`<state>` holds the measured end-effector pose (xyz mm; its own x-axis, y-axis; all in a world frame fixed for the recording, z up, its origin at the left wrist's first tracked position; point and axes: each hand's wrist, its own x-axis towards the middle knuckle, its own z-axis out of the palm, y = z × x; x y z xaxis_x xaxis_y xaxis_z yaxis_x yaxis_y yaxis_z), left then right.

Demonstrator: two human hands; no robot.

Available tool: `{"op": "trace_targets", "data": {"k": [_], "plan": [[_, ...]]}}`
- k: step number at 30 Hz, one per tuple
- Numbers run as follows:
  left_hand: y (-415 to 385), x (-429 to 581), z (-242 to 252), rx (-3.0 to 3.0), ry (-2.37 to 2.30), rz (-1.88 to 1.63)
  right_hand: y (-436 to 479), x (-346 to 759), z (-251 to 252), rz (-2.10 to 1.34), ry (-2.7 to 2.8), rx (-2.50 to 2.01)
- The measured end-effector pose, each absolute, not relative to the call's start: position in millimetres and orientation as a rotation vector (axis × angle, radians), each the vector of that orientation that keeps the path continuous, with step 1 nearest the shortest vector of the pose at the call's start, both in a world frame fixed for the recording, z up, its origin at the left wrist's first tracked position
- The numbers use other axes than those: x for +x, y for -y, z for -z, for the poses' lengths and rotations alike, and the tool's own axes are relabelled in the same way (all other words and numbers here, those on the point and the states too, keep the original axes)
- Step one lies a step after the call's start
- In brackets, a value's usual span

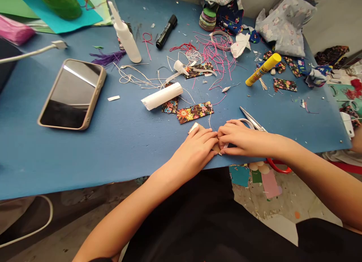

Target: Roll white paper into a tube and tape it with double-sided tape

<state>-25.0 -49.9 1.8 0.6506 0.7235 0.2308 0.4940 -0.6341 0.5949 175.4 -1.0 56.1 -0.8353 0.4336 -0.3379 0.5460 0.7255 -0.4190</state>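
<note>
My left hand (196, 147) lies over a small brown cardboard piece (216, 148) near the table's front edge, its fingers and thumb holding it down. A white end of the piece shows past the index finger. Beside it, my right hand (240, 138) has its fingers curled in a pinch at the piece's right edge. Under that hand shows the curved rim of what looks like a white tape roll (246, 122); the fingertips partly hide what they grip. Scissors (253, 119) with red handles lie under the right wrist. Just beyond the hands is a flowered fabric strip (195, 112).
On the blue table (118, 156) are a phone (72, 94), a white paper roll (162, 96), a glue bottle (126, 39), a black marker (166, 32) and a yellow glue stick (263, 69). Tangled pink cord (216, 52) and fabric scraps lie farther back.
</note>
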Motion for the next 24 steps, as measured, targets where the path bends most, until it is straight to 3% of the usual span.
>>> {"op": "trace_targets", "data": {"k": [12,21,24], "plan": [[51.0,-24.4,0.3,2.382,-0.951,-0.667,12.7,162.6,-61.5,-0.098,-2.672,0.948],[50.6,-24.5,-1.4,2.374,-0.95,-0.647,3.2,184.8,-55.8,0.302,-2.76,1.163],[52.0,-24.3,-0.1,2.389,-0.972,-0.653,21.0,189.3,-55.6,0.165,-2.924,1.34]]}}
